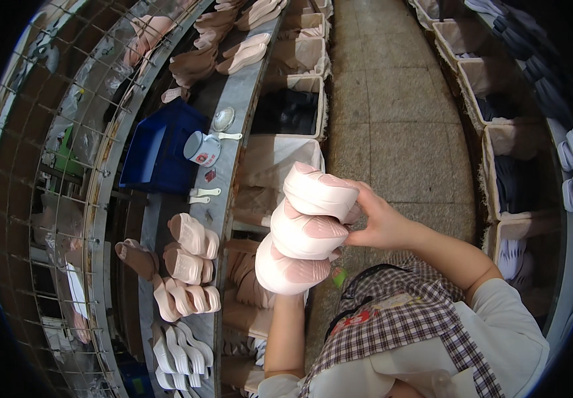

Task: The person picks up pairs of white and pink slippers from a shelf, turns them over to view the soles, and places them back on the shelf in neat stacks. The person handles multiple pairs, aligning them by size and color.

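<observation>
Three pairs or so of pale pink shoe soles (313,232) are held in a leaning stack in front of me, their thick rounded ends facing up toward my head. My right hand (376,219) grips the stack's right side, fingers and thumb closed round the edges. From below, my left forearm (285,338) reaches up to the stack's underside. The soles hide nearly all of my left hand, which appears to hold them from beneath. To the left, more soles in beige (187,298) and white (180,348) lie in rows on a metal bench (227,152).
On the bench stand a blue bin (160,149), an enamel mug (201,148), a lid (223,119) and brown soles (193,66). Cloth-lined baskets (286,149) line the bench; others (509,142) flank the right side of the tiled aisle (402,146). Wire mesh (54,132) rises far left.
</observation>
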Demonstrator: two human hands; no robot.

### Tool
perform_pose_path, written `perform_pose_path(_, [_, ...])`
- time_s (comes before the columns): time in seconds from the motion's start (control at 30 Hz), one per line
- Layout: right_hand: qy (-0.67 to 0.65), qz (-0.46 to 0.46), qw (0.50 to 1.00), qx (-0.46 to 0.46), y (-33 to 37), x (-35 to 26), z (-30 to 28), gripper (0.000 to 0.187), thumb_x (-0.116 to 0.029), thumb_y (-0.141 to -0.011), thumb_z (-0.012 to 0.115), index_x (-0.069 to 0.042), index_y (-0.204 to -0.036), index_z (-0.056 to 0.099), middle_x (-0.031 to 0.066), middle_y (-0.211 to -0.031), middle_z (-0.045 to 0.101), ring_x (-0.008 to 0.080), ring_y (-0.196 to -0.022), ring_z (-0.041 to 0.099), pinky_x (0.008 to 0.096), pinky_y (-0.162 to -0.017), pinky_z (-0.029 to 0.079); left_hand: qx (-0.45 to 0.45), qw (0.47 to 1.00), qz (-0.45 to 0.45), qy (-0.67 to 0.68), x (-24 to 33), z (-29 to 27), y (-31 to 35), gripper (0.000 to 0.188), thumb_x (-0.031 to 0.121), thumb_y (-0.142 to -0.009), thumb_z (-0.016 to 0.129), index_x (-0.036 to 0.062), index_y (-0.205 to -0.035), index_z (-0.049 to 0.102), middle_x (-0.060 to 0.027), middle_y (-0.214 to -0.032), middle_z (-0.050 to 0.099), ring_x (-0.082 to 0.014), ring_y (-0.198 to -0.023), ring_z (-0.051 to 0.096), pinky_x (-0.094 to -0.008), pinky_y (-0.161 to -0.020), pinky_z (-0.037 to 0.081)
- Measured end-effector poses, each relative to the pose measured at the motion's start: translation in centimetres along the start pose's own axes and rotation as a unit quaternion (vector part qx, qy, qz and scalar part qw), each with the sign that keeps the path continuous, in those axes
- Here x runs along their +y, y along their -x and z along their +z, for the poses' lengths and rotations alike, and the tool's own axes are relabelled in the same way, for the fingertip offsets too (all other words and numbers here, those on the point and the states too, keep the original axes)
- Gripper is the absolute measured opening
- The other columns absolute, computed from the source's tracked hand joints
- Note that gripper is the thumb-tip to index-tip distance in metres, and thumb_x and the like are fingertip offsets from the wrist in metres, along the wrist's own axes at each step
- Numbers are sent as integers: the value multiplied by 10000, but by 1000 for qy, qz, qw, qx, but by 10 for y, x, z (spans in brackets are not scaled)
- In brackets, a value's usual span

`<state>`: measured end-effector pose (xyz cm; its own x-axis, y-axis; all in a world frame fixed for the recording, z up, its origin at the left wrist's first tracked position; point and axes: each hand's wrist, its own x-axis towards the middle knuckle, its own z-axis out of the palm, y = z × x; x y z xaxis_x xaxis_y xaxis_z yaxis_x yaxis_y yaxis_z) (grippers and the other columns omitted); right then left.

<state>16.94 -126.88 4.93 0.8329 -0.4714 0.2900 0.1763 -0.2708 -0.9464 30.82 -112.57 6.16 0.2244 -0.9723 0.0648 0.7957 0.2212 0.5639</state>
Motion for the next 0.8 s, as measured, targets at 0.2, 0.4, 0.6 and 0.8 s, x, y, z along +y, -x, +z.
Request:
perform_pose_path(0.2, [5, -9, 1000, -2, -1, 6, 0, 886, -241, -687, 818, -78, -1395, 310, 188, -1331, 400, 339, -1272, 372, 426, -1054, 329, 141, 975, 25, -171, 1, 29, -4, 350, 187, -914, 543, -3, -1205, 506, -142, -1099, 603, -251, -944, 607, -342, -758, 519])
perform_pose_path(0.4, [47, -262, 964, -3, -23, 22, -6, 592, -90, -766, 710, -96, -1290, 434, 142, -1397, 417, 306, -1236, 453, 424, -1023, 372, 181, 884, 62, -426, -8, 38, 8, 507, 149, -892, 589, 3, -1338, 398, -114, -1293, 499, -200, -1154, 508, -309, -935, 460])
perform_pose_path(0.6, [-104, -144, 982, -69, -10, 19, -22, 264, 100, -846, 470, -9, -1025, 631, 160, -1299, 542, 256, -1210, 517, 357, -1015, 412, 188, 981, 37, -33, -2, 18, 32, 444, 179, -980, 401, -32, -1368, 350, -200, -1343, 463, -306, -1195, 508, -416, -986, 452])
perform_pose_path(0.8, [-291, -62, 951, -85, -2, 24, -10, 245, 71, -882, 474, 24, -1074, 620, 165, -1238, 581, 229, -1148, 555, 358, -984, 438, 212, 976, 31, 27, 12, 2, 33, 468, 112, -950, 429, -28, -1382, 317, -237, -1315, 476, -344, -1155, 540, -463, -966, 473])
